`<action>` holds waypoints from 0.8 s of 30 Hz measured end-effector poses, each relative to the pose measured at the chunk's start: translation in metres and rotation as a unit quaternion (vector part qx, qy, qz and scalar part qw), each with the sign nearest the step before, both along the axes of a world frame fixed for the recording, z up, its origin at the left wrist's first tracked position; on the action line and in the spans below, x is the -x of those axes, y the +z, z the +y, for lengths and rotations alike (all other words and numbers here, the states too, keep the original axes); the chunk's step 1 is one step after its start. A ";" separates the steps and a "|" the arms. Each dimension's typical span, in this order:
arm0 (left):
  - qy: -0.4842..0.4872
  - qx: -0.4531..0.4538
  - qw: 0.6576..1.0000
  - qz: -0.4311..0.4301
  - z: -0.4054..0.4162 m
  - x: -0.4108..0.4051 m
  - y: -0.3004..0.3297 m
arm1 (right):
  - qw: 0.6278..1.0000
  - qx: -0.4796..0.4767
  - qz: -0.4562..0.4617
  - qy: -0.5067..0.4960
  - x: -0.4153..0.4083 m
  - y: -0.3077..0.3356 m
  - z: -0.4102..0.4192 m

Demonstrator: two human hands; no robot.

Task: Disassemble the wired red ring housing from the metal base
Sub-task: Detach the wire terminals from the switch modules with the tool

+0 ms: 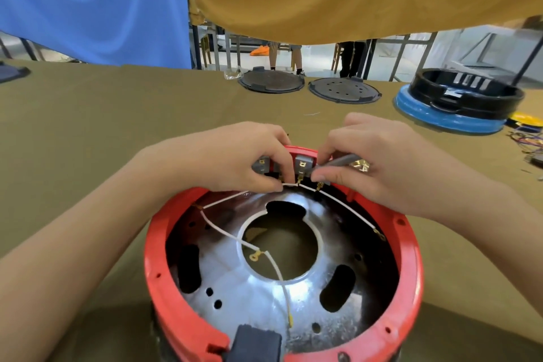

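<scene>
Table point(88, 114) carries all. Red ring point(164, 288) sits on metal base point(252, 297) right before me, open side up so wiring shows. My left hand point(249, 156) pinches white wire point(226, 200) at ring's far rim; right hand point(373, 161) grips grey tool point(342, 160) there, likely freeing terminals. Beyond ring: two dark discs point(271, 82), one black-blue housing point(458, 100).

At lower centre of the frame we have the ring housing point(410, 256) sitting around the metal base point(235, 288), wires point(226, 233) crossing inside it. Both hands (left point(244, 156), right point(379, 161)) meet at its far rim. Behind, at upper centre, two round plates point(271, 81) lie side by side on the table point(102, 114).
</scene>
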State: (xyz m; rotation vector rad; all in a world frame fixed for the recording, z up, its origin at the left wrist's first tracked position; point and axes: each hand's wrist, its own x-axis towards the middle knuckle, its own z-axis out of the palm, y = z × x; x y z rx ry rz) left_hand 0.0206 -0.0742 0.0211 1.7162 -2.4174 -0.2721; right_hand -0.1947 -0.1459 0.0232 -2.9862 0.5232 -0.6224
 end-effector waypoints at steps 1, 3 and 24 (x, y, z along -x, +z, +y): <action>-0.001 0.007 1.000 0.011 0.001 -0.001 -0.002 | 1.000 -0.018 -0.010 -0.007 0.000 0.000 0.001; -0.001 0.019 0.999 0.028 0.003 -0.003 -0.006 | 0.997 -0.069 -0.039 -0.010 0.001 -0.001 0.002; 0.008 0.016 0.997 0.070 0.004 -0.003 -0.008 | 0.978 -0.188 -0.081 -0.025 -0.010 0.002 -0.007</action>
